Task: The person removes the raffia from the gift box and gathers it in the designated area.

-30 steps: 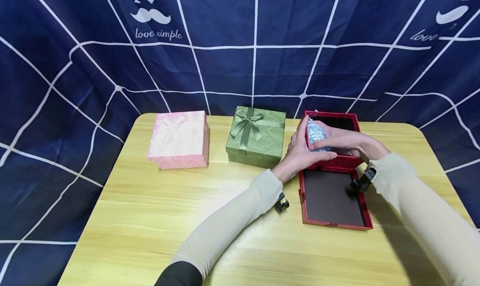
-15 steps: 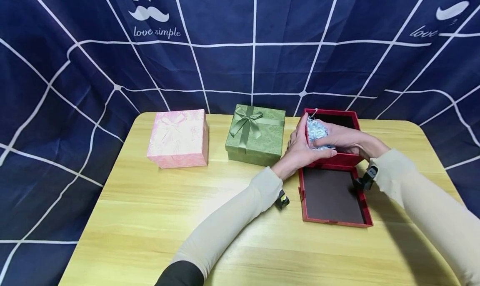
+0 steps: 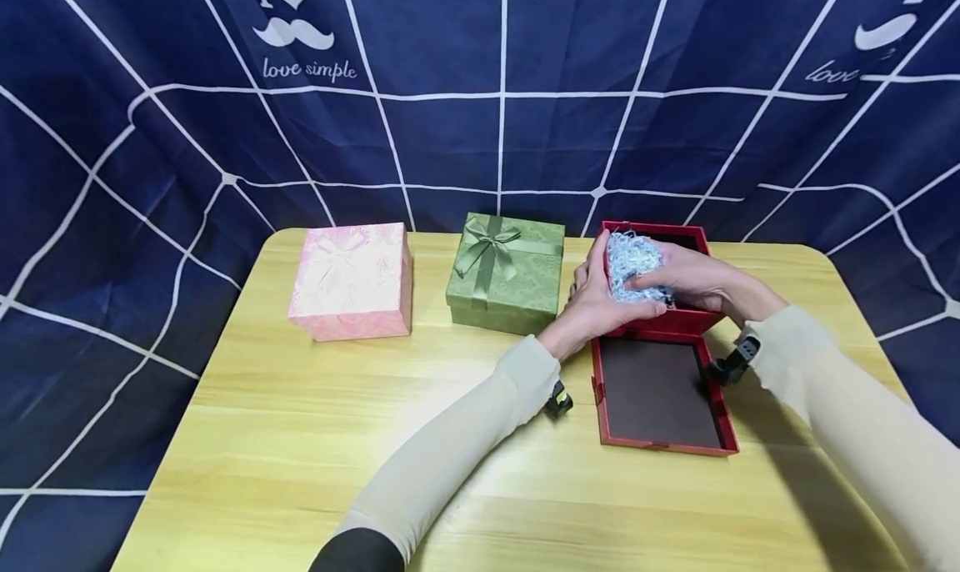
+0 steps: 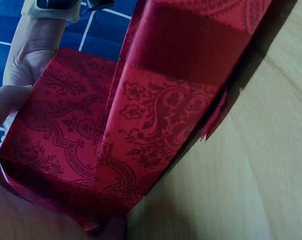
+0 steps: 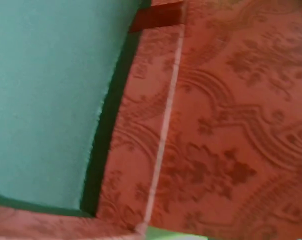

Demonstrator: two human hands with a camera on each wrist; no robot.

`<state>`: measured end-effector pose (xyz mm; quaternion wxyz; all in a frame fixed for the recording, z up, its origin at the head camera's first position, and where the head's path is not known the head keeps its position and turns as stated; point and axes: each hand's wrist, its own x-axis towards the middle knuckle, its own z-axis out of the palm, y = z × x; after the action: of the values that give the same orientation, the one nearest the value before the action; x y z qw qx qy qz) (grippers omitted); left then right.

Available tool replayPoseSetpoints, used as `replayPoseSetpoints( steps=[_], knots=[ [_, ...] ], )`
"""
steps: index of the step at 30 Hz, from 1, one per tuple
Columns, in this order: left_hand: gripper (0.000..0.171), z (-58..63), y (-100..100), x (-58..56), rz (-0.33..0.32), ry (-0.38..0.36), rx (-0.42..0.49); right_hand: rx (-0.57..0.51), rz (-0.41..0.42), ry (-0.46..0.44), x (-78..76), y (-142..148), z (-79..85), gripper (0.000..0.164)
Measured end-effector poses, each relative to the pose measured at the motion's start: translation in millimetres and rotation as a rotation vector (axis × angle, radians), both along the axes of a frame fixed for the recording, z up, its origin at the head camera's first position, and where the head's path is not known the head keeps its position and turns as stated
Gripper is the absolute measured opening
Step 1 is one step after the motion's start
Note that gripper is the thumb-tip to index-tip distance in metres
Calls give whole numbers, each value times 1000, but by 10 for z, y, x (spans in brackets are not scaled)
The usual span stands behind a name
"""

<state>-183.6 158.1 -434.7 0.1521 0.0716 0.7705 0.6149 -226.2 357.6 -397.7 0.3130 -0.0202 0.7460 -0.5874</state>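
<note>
The red gift box (image 3: 678, 322) stands upright at the back right of the table, uncovered, with a dark inside. My left hand (image 3: 594, 298) grips its left side, fingers along the outer wall and thumb across the front. In the left wrist view, the patterned red wall (image 4: 66, 120) fills much of the picture beside that hand. A bundle of pale blue shredded paper (image 3: 632, 259) bulges at the box's left end. My right hand (image 3: 693, 276) reaches in over the rim and holds the shreds, its fingertips partly hidden among them.
The red lid (image 3: 660, 393) lies inner side up against the front of the box. A green gift box (image 3: 517, 284) with a ribbon bow stands just left of my left hand. Farther left is a pink gift box (image 3: 352, 276). Blue checked cloth (image 3: 450, 122) hangs behind the table.
The blue shreds have risen and spread out, so more of them shows above the box rim. My right hand has shifted slightly with them; my left hand keeps its hold. The head view has shifted slightly.
</note>
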Motion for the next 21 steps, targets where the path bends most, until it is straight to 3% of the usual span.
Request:
replayPoseSetpoints(
  steps=[7,13,21],
  knots=[
    [133,1,15,13,0,8,-29,-85,-54,52,21,148,126,44],
    [133,7,18,23,-11,-2,-30,-169,-69,80,44,289,220,47],
    [134,0,13,19,-29,25,-16,-170,-44,164,79,400,390,48]
  ],
)
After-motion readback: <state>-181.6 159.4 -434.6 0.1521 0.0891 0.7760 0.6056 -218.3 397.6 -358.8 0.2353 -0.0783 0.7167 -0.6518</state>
